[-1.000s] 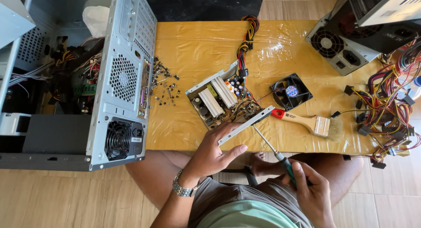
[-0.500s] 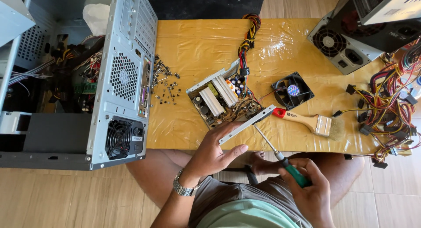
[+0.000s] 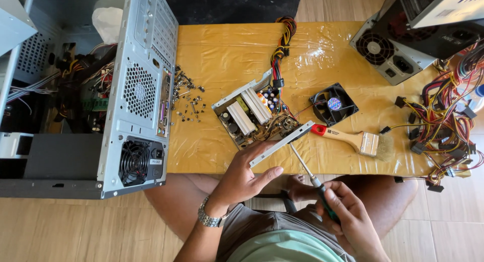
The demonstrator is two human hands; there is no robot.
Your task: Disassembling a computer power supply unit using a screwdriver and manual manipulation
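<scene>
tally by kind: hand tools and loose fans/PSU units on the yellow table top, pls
Screwdrivers: 1, the screwdriver in the right hand
Paintbrushes: 1, the paintbrush
Loose fans: 1, the black fan
Opened power supplies: 1, the opened power supply, steadied by the left hand
Total: 4
</scene>
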